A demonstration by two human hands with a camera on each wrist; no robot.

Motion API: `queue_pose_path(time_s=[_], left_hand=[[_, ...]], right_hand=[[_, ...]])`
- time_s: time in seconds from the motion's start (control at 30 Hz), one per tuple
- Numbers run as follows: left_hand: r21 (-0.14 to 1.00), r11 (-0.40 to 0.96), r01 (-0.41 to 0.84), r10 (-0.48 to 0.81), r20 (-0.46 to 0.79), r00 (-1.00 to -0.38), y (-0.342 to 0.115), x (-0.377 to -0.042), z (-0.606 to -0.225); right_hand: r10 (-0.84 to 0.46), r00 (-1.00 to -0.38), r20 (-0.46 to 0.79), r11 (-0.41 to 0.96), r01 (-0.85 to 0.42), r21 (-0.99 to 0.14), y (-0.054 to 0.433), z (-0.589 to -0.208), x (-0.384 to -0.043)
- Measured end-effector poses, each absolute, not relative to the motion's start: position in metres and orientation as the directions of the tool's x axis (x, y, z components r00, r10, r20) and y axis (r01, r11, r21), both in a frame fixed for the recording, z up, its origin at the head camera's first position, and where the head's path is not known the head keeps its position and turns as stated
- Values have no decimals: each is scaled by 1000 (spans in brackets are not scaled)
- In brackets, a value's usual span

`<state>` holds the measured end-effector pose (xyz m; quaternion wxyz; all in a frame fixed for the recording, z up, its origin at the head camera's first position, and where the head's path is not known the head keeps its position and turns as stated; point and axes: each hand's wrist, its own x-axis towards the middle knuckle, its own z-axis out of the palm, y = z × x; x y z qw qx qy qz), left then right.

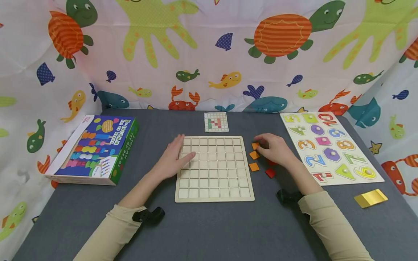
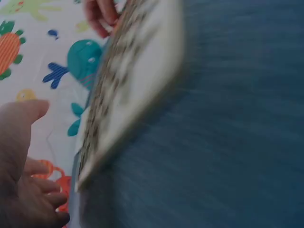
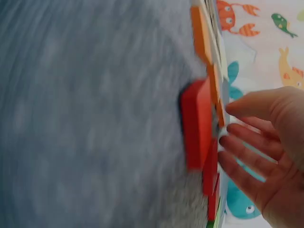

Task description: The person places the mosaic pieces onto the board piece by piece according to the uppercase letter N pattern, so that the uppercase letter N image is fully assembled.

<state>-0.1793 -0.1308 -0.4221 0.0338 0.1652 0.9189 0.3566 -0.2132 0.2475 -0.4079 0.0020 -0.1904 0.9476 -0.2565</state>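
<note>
A pale wooden grid board [image 1: 213, 168] lies flat in the middle of the table. My left hand [image 1: 171, 157] is at its upper left edge, fingers straight and thumb reaching over the squares. Right of the board are several small square tiles, some orange [image 1: 254, 155] and some red [image 1: 270, 173]. Over the farthest orange tile hovers my right hand [image 1: 274, 146], which partly covers the red ones. In the right wrist view, that hand's thumb and fingers [image 3: 242, 152] are spread apart beside the tiles, and a green tile [image 3: 210, 223] shows past the red ones.
Behind the board lies a small pattern card [image 1: 216, 122] with coloured squares. A blue and green game box [image 1: 98, 148] stands at left. At right are a number and shape puzzle board [image 1: 331, 148] and a shiny gold block [image 1: 371, 198]. A printed curtain [image 1: 202, 54] encloses the table.
</note>
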Motion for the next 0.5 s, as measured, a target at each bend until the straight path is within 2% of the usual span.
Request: queue_pose_path(time_s=[0.1, 0.33, 0.5], left_hand=[[665, 682, 304, 403, 5, -915, -139, -161, -429], [572, 721, 391, 518, -70, -852, -156, -136, -438], [552, 714, 431, 560, -80, -824, -160, -131, -439]], right_hand=[[-408, -907, 99, 781, -403, -477, 252, -410, -213], [-438, -891, 118, 778, -442, -446, 254, -411, -216], [-398, -906, 146, 751, -413, -516, 243, -409, -211]])
